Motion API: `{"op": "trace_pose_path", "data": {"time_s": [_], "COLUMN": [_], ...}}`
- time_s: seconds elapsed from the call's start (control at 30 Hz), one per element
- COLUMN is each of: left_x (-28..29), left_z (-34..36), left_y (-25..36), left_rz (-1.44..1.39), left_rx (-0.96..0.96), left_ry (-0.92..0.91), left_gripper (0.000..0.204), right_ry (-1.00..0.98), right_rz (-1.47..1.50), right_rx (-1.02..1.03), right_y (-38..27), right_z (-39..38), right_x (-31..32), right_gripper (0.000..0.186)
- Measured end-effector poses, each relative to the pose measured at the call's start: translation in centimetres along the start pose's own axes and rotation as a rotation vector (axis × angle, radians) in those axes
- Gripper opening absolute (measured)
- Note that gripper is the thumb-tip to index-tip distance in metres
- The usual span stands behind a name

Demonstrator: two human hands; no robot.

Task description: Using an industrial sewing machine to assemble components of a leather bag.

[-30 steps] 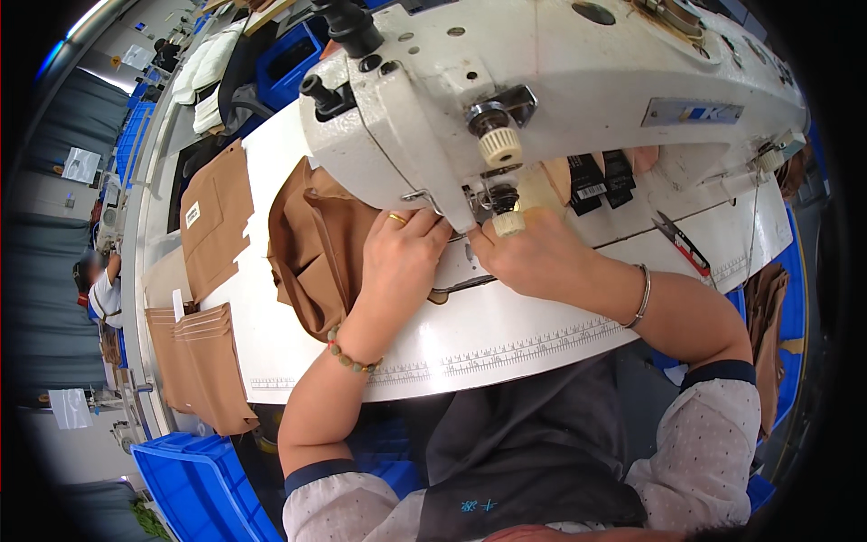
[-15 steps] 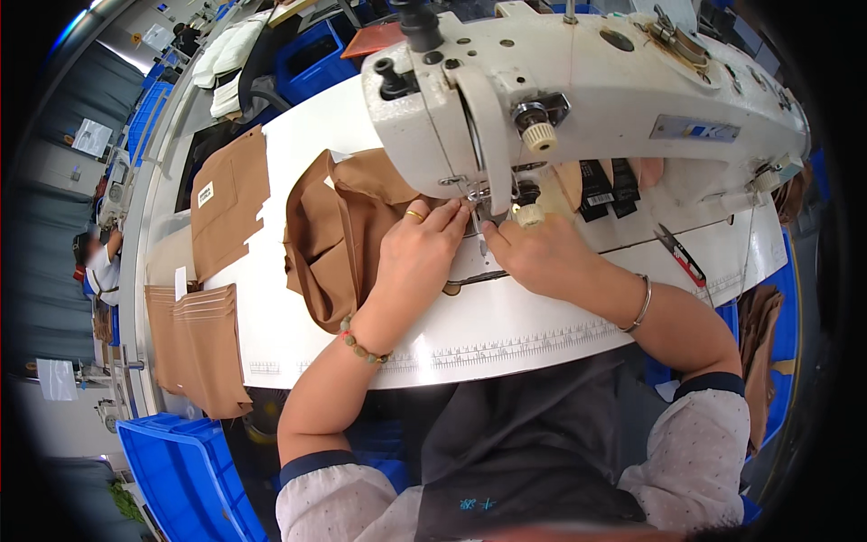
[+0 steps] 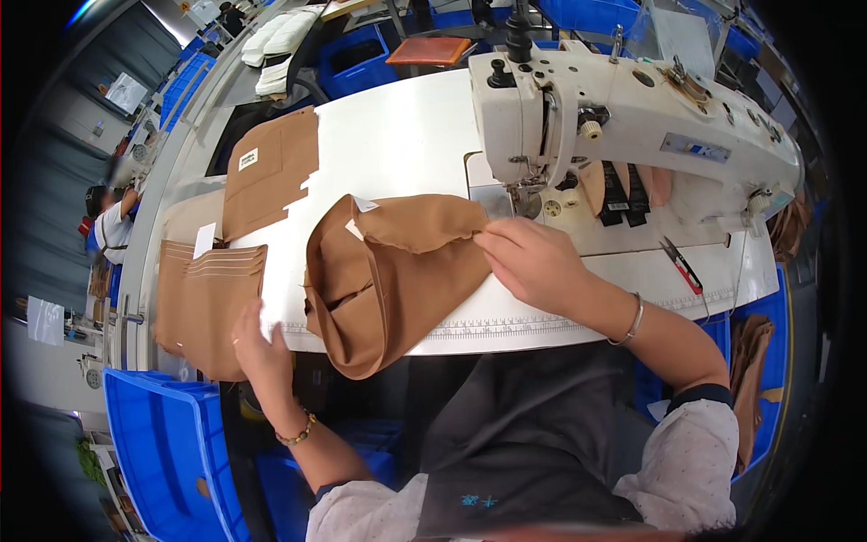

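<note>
A brown sewn fabric piece (image 3: 406, 262), partly folded over itself with small white tags on it, lies on the white sewing table in front of the sewing machine (image 3: 632, 117). My right hand (image 3: 542, 271) pinches its right corner, just below the needle area. At the left edge of the table, my left hand (image 3: 264, 354) is at the side of a stack of brown fabric panels (image 3: 208, 307) with pale stitched lines. Its fingers are apart, with the thumb spread away; whether the fingertips touch the panels is hard to tell.
Another brown panel (image 3: 271, 172) with a white label lies behind the stack. Red-handled thread snips (image 3: 682, 266) and black labels (image 3: 623, 194) lie right of the needle. A blue crate (image 3: 172, 452) stands at lower left; another blue bin (image 3: 768, 361) holds brown fabric at right.
My left hand has left the needle area and moved left to the stacked panels. The brown piece has come out from the needle toward me, its corner in my right hand. The view has shifted.
</note>
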State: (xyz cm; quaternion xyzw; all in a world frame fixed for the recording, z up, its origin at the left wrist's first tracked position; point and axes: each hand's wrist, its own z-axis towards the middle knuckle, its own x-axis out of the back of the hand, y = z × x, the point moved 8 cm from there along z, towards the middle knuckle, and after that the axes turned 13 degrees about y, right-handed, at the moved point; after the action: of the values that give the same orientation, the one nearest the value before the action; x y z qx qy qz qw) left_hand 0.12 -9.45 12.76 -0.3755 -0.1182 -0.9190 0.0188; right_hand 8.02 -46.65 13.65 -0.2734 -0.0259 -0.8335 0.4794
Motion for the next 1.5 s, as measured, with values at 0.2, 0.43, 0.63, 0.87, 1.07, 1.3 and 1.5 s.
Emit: {"op": "trace_pose_path", "data": {"time_s": [0.2, 0.43, 0.63, 0.87, 1.07, 1.3, 1.5], "left_x": [-5.3, -4.8, -4.9, -6.5, -6.2, -6.9, -9.6], "left_z": [-2.3, -2.3, -2.7, -3.4, -0.9, 0.9, -1.3], "left_y": [4.0, 4.1, 4.7, 0.9, 4.5, 11.5, 13.4], "left_rz": [-0.633, -1.098, -0.511, -1.383, -1.423, -0.349, -0.06], "left_rx": [0.19, 0.412, 0.251, 1.05, 0.88, 0.141, -0.009], "left_ry": [-0.257, -0.395, -0.269, 0.076, 0.116, -0.003, -0.222], "left_gripper": [0.043, 0.037, 0.02, 0.015, 0.023, 0.022, 0.033], "right_ry": [-0.084, -0.192, -0.299, -0.117, 0.603, 0.489, 0.006], "right_rz": [0.155, 0.235, 0.162, 0.396, 1.257, 0.626, -0.42], "right_rx": [-0.206, -0.364, -0.285, -0.89, -1.484, -1.306, -0.526], "right_y": [2.1, 1.5, 0.1, 1.4, 2.3, 1.7, -2.4], "right_z": [0.8, -0.8, -2.1, -5.5, -12.3, -14.2, -9.8], "right_x": [-7.5, -6.2, -5.0, 0.1, 5.2, 11.9, 12.5], "right_gripper": [0.019, 0.009, 0.017, 0.01, 0.01, 0.011, 0.039]}}
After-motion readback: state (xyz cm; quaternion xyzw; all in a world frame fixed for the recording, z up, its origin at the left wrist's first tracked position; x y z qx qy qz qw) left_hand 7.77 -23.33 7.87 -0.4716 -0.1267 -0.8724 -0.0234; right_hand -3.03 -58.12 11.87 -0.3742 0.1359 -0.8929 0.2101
